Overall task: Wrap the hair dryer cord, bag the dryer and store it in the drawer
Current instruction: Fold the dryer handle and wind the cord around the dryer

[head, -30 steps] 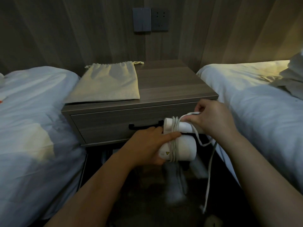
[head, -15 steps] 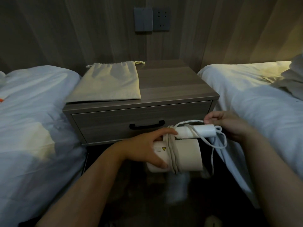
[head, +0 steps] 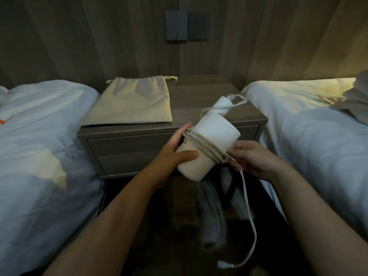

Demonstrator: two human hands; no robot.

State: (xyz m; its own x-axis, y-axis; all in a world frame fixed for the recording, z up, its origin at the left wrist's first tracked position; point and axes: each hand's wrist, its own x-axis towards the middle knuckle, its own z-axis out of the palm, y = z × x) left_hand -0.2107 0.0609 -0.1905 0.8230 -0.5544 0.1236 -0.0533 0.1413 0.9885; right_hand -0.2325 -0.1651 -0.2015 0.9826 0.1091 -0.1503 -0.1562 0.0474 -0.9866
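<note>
The plug (head: 224,264) is seen dangling nearest, on a limp, light cord (head: 248,212). That cord is pinched by the right hand (head: 252,160). The hair dryer (head: 207,148), judged rigid, smooth and slippery, is clasped around its barrel by the left hand (head: 175,154). A small yellow warning label is glimpsed, unreadable. Farther left, the soft bag (head: 131,104) lies flat on the nightstand (head: 209,96), above the closed drawer (head: 129,152).

A wooden table (head: 199,108) stands between two beds, beyond the fingers (head: 184,130); a flat beige drawstring bag (head: 133,104) lies on its top, left of them.
</note>
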